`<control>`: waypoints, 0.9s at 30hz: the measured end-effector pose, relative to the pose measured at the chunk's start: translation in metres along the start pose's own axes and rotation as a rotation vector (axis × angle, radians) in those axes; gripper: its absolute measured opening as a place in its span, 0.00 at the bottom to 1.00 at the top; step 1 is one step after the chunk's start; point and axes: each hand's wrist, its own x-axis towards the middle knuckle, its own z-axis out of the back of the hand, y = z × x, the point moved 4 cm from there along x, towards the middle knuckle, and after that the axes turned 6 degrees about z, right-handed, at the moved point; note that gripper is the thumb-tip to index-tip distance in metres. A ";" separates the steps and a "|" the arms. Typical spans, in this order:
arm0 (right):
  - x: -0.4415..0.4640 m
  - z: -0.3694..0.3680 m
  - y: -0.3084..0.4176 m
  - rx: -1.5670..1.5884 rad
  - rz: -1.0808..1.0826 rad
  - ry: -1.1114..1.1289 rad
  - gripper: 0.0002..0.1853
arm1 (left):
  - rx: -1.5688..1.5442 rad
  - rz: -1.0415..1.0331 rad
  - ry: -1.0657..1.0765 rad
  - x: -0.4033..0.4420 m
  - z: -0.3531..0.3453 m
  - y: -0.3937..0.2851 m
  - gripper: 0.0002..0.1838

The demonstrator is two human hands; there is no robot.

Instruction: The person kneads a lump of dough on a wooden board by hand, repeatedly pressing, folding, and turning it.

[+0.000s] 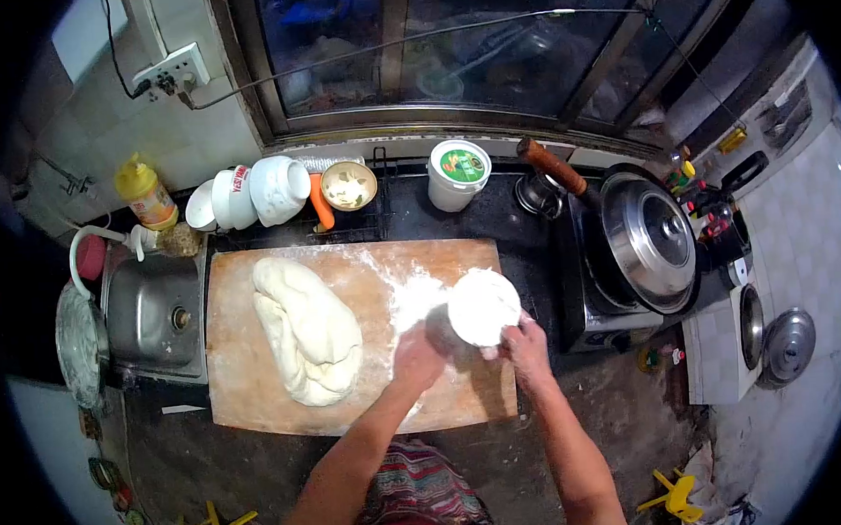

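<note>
My right hand (pixel 526 350) grips the near right rim of a round white bowl of flour (pixel 483 307), held over the right part of a wooden board (pixel 237 364). Beside the bowl, low over the board, is my left hand (pixel 421 356); its fingers are smeared by motion and I cannot make out their shape. Loose flour (pixel 413 296) is scattered on the wood just beyond that hand. A large folded lump of dough (pixel 308 333) lies on the left half of the board, apart from both hands.
Left of the board is a metal sink (pixel 151 321). Behind stand stacked white bowls (pixel 279 189), a yellow bottle (pixel 145 192), a small bowl (pixel 349 186) and a white tub (pixel 459 175). A lidded wok (pixel 649 238) sits on the stove at right.
</note>
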 end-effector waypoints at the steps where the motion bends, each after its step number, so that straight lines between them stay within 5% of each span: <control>1: -0.013 0.008 0.030 -0.003 -0.044 0.010 0.27 | 0.251 -0.047 -0.241 -0.006 -0.001 0.007 0.25; 3: -0.030 0.021 0.050 0.168 -0.037 -0.027 0.27 | 0.337 0.033 0.113 -0.015 0.000 -0.022 0.26; 6: -0.047 0.040 0.049 0.227 -0.063 -0.083 0.25 | 0.391 -0.355 0.090 -0.030 -0.026 -0.083 0.29; 8: -0.053 0.051 0.043 0.231 -0.080 -0.111 0.25 | -0.104 -0.345 0.200 -0.010 -0.037 -0.109 0.30; 10: -0.056 0.062 0.033 0.194 -0.037 -0.107 0.26 | -0.163 -0.416 0.095 0.022 -0.043 -0.117 0.29; 14: -0.064 0.059 0.039 0.226 -0.065 -0.132 0.26 | 0.638 -0.619 -0.517 0.101 -0.086 -0.080 0.25; 16: -0.064 0.051 0.035 0.238 -0.079 -0.101 0.25 | 0.802 -0.324 0.025 0.108 -0.039 -0.059 0.20; 19: -0.048 0.044 0.006 0.218 -0.075 -0.080 0.25 | 0.542 -0.234 -0.530 0.100 -0.004 0.012 0.15; 21: -0.029 0.038 -0.025 0.198 -0.051 -0.050 0.24 | 0.399 0.023 -0.299 0.074 0.035 0.036 0.11; 25: -0.016 -0.005 0.001 0.224 -0.108 -0.020 0.20 | 0.582 -0.020 -0.543 0.003 0.036 0.047 0.07; 27: -0.004 -0.017 -0.008 0.311 -0.077 -0.019 0.18 | 0.466 0.049 -0.434 -0.029 0.026 0.036 0.07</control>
